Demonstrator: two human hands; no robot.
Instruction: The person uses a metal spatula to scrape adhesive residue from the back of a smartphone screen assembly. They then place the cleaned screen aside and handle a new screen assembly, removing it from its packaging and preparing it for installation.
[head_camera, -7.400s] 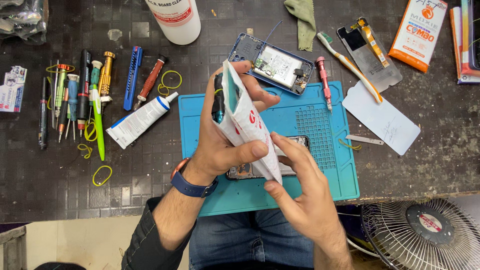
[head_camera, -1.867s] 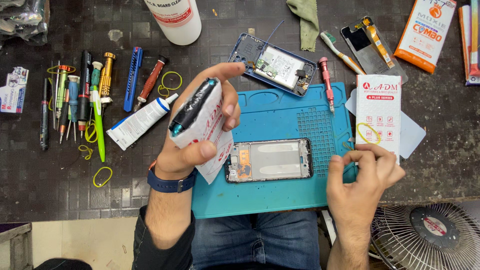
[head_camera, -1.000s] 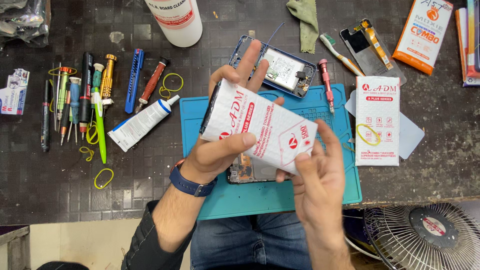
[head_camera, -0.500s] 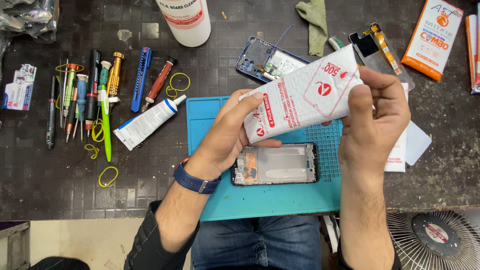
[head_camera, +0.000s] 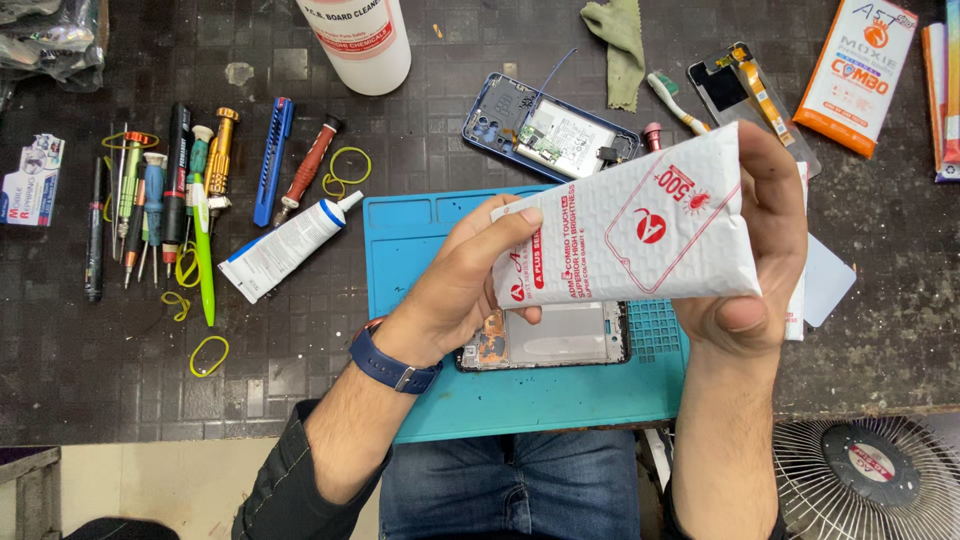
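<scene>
The white pouch (head_camera: 630, 235) looks light, padded and slightly slippery; its contents are likely fragile, so it is best taken by the end edges, not the middle. It is held above the blue mat (head_camera: 420, 240), tilted up toward 2 o'clock. The left hand (head_camera: 455, 290) pinches its lower end at 9 o'clock; the right hand (head_camera: 760, 250) wraps the upper end at 3 o'clock. The phone frame (head_camera: 560, 338) lies at 6 o'clock, below the pouch

A white padded pouch with red marks (head_camera: 640, 235) is held up. An orange-and-white box (head_camera: 855, 72) lies top right.
</scene>
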